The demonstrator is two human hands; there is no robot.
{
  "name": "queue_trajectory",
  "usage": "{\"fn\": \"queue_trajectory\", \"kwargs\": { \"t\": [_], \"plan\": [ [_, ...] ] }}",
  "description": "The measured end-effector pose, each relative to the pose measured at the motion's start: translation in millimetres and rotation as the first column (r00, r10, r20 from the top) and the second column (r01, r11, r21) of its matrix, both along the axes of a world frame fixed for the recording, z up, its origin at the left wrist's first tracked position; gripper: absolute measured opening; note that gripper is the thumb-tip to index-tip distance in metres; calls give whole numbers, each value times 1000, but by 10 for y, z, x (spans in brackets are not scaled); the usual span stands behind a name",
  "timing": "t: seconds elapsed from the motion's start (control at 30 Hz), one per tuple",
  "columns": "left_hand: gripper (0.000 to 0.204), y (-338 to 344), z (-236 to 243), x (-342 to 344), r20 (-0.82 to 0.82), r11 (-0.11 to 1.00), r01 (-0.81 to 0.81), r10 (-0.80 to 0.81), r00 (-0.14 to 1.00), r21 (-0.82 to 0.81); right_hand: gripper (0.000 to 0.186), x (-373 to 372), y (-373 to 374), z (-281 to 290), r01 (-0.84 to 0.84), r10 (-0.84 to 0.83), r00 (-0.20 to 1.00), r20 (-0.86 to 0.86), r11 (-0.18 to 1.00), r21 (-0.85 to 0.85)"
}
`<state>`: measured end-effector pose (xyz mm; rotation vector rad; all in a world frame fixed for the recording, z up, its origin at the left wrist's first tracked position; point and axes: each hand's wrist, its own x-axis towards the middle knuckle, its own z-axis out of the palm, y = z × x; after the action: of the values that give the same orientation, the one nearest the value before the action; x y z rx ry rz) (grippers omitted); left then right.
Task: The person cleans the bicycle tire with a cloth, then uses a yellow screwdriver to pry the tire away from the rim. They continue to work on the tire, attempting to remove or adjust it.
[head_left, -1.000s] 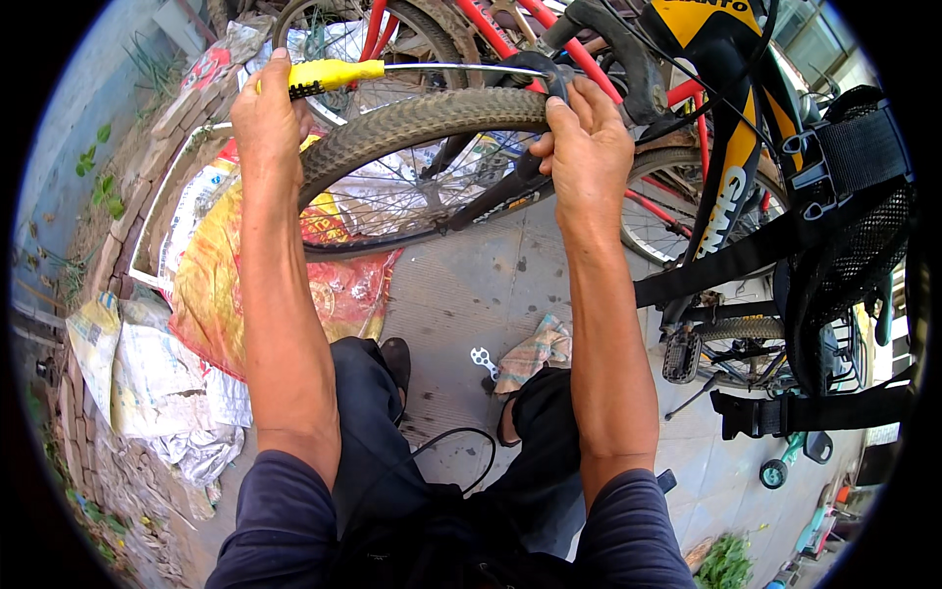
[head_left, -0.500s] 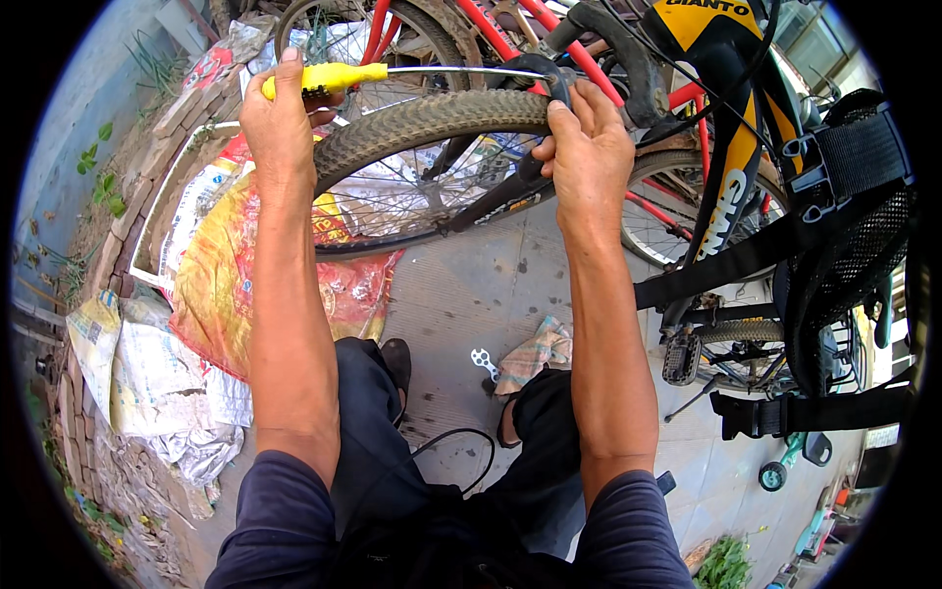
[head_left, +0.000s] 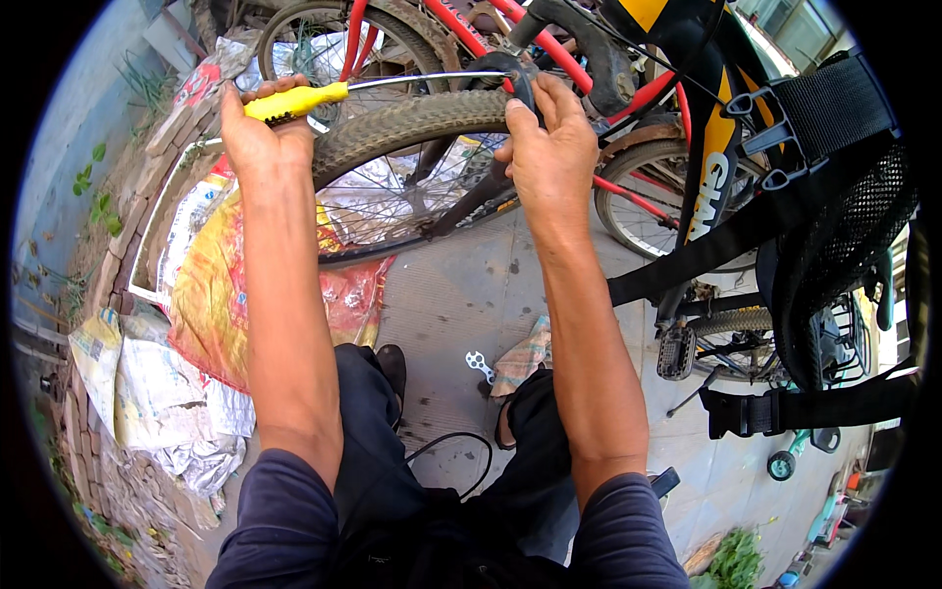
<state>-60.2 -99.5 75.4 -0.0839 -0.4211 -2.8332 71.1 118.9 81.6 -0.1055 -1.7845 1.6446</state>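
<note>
My left hand (head_left: 268, 137) is closed around the yellow handle (head_left: 297, 102) of a screwdriver, which lies across the palm. Its long metal shaft (head_left: 422, 77) runs rightward above a knobby bicycle tyre (head_left: 407, 126). The tip meets a black curved bicycle part (head_left: 523, 88) at the top of the wheel; exactly where it sits is hidden. My right hand (head_left: 554, 147) has its fingers curled on that black part, thumb towards me. Below the tyre are the spokes and a dark fork leg (head_left: 469, 201).
A red bicycle frame (head_left: 456, 25) stands behind the wheel. On the right are a yellow-and-black frame (head_left: 714, 147) and hanging black straps (head_left: 726, 245). Sacks (head_left: 211, 304) cover the ground at left. A flat multi-hole wrench (head_left: 479, 366) and a checked cloth (head_left: 525, 359) lie near my feet.
My left hand has rolled, so its palm faces up more and the yellow handle has turned and dropped lower. The right hand keeps its hold. The whole view has shifted a little.
</note>
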Motion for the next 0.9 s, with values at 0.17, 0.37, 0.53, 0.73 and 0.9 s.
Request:
{"fn": "queue_trajectory", "kwargs": {
  "t": [0.17,0.37,0.53,0.73,0.9],
  "plan": [
    [25,-29,27,-73,-167,997,63,-69,984,-42,52,3,-9,16,10,-10,1000,10,1000,-15],
    [27,-89,82,-101,-411,981,182,-193,891,-65,52,-6,-21,9,10,-10,1000,3,999,-33],
    [26,-110,223,-46,-454,962,249,-271,849,-109,52,-16,-8,-18,9,-9,1000,-1,1000,-13],
    [26,30,-26,1,-66,994,31,-38,997,-105,48,-65,44,-144,64,-59,997,-53,993,99],
    [35,-320,-274,-230,-73,960,187,-175,982,210,39,-31,-118,-256,356,-327,934,-142,854,379]
  ]
}}
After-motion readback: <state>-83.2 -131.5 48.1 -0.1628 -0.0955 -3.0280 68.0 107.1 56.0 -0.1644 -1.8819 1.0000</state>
